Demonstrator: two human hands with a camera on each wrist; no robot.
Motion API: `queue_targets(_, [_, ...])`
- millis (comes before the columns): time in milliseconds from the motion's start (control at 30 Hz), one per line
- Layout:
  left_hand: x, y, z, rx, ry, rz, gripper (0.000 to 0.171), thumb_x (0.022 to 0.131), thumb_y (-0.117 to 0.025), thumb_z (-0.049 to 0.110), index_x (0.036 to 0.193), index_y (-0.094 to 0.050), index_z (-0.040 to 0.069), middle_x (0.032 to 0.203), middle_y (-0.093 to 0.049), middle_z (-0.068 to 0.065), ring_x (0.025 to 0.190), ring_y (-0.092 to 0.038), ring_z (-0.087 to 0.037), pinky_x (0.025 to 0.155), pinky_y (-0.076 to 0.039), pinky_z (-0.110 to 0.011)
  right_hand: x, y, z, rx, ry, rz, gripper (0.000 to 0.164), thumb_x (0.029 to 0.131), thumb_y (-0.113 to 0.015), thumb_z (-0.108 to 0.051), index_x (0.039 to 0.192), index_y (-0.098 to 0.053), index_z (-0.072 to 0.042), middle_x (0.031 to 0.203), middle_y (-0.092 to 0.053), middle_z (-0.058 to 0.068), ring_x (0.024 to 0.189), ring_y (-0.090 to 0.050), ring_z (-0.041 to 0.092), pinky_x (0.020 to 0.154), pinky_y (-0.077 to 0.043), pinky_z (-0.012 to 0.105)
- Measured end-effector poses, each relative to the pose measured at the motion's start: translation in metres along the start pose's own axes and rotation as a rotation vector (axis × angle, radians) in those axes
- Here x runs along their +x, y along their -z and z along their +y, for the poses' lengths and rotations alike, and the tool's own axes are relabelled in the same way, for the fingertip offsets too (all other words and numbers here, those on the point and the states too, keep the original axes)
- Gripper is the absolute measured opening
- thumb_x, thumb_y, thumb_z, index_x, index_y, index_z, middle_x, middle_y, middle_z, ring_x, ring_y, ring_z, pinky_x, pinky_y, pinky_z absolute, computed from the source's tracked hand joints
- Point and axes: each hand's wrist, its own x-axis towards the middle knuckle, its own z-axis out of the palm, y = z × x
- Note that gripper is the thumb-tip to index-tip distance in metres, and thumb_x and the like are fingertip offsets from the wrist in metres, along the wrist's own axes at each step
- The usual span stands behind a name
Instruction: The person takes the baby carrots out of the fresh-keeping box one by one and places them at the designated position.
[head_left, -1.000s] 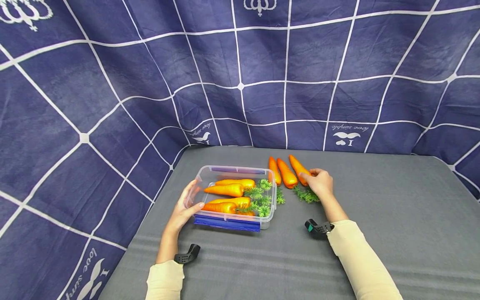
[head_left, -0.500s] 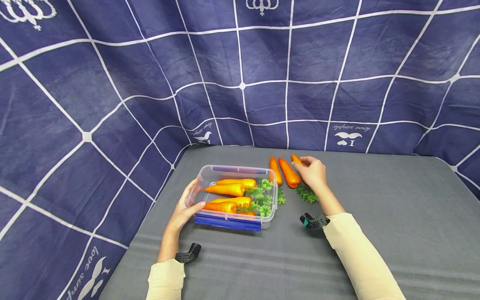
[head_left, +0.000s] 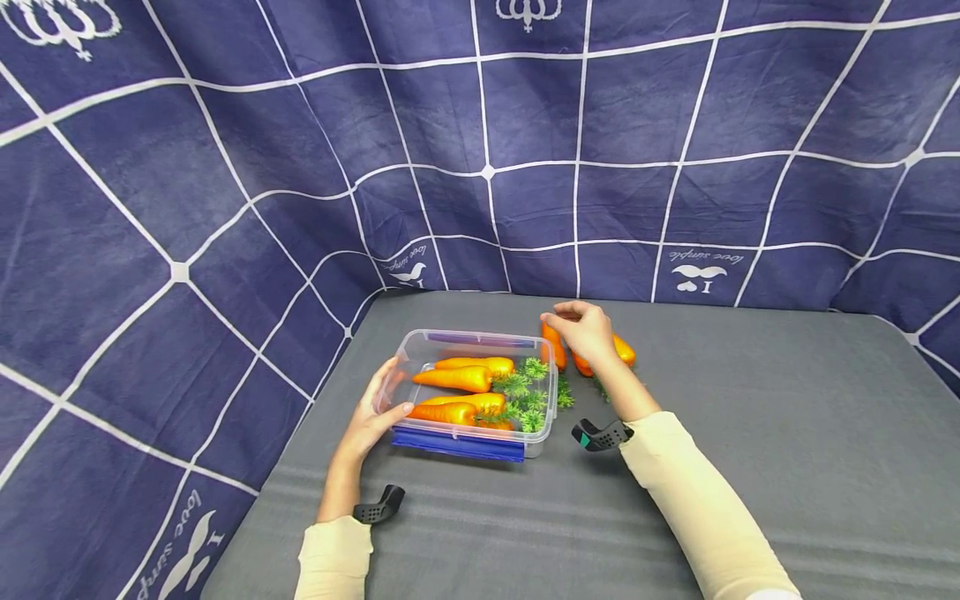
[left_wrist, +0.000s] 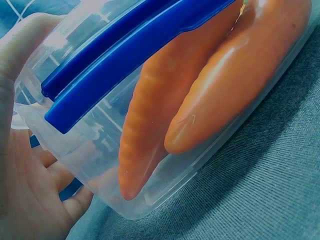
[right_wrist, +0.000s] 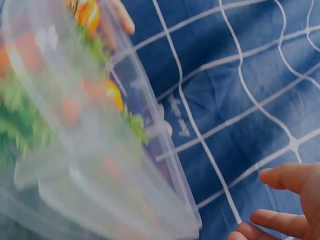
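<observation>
My left hand (head_left: 371, 429) grips the left end of a clear plastic food container (head_left: 538, 448), its thumb over the near rim and its fingers around the far side. Inside lie several orange carrots (head_left: 453, 379) with green leafy tops (head_left: 532, 398) toward the right end. In the left wrist view, two carrots (left_wrist: 220, 105) show through the wall below a blue latch (left_wrist: 125, 60). My right hand (head_left: 588, 333) hovers over the loose carrots right of the container, fingertips at the left carrot (head_left: 553, 342). Nothing is between its loosely bent fingers (right_wrist: 287, 177) in the right wrist view.
Another loose carrot (head_left: 624, 352) shows to the right of my right hand, partly hidden by it. The container's near blue latch (head_left: 457, 444) hangs outward. A dark blue curtain with white lines (head_left: 630, 200) rises behind and left of the grey table (head_left: 787, 417).
My right hand has moved left, from the right-hand loose carrot to above the left ones. That right-hand carrot now shows slightly farther right. My left hand stays on the container.
</observation>
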Motion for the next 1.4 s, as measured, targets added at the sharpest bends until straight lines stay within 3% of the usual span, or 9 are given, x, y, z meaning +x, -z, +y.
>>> queue_targets(133, [0.0,0.0,0.0,0.012,0.015,0.002,0.079,0.084,-0.058,-0.013,0.15,-0.016,-0.007,0.158,-0.01,-0.027,0.141,-0.017,-0.045,0.114,-0.025,-0.033,-0.002,-0.011,-0.012,0.066,-0.008,-0.085,0.042,0.089,-0.071,-0.026,0.119,-0.066,0.002,0.115,-0.066,0.019,0.103,-0.062,0.033,0.089,-0.05,0.042])
queue_targets(233, [0.0,0.0,0.001,0.011,0.014,-0.001,0.079,0.084,-0.059,-0.013,0.15,-0.016,-0.006,0.158,-0.009,-0.027,0.139,-0.014,-0.05,0.114,-0.024,-0.033,-0.004,-0.022,-0.02,0.058,0.006,-0.142,0.041,0.088,-0.071,-0.026,0.118,-0.066,0.002,0.114,-0.067,0.019,0.101,-0.063,0.032,0.086,-0.051,0.042])
queue_targets(567, [0.0,-0.001,0.003,0.001,0.03,-0.001,0.078,0.084,-0.058,-0.014,0.15,-0.017,-0.006,0.158,-0.01,-0.028,0.14,-0.013,-0.05,0.112,-0.028,-0.033,-0.01,-0.06,-0.035,-0.012,0.006,-0.301,0.041,0.086,-0.073,-0.03,0.116,-0.069,-0.002,0.109,-0.069,0.012,0.101,-0.064,0.027,0.086,-0.052,0.038])
queue_targets(767, [0.0,-0.001,0.004,0.019,0.048,0.008,0.078,0.085,-0.059,-0.012,0.151,-0.018,-0.004,0.158,-0.012,-0.025,0.141,-0.014,-0.048,0.113,-0.027,-0.036,-0.014,-0.079,-0.031,-0.076,0.031,-0.383,0.042,0.086,-0.073,-0.027,0.118,-0.068,0.001,0.112,-0.068,0.012,0.103,-0.062,0.027,0.086,-0.051,0.038])
queue_targets(1100, [-0.001,0.001,0.003,0.016,0.043,0.008,0.079,0.084,-0.059,-0.012,0.15,-0.018,-0.005,0.158,-0.012,-0.026,0.14,-0.014,-0.05,0.113,-0.026,-0.037,-0.016,-0.101,-0.016,-0.259,0.117,-0.439,0.037,0.085,-0.075,-0.024,0.114,-0.069,-0.003,0.108,-0.069,0.01,0.102,-0.063,0.026,0.089,-0.05,0.038])
queue_targets(1400, [0.0,0.0,0.004,0.033,0.055,0.019,0.078,0.084,-0.059,-0.012,0.15,-0.019,-0.004,0.158,-0.015,-0.025,0.14,-0.017,-0.048,0.113,-0.027,-0.037,-0.02,-0.108,-0.014,-0.451,0.266,-0.434,0.044,0.08,-0.08,-0.021,0.116,-0.069,0.0,0.116,-0.067,0.014,0.11,-0.061,0.029,0.095,-0.047,0.04])
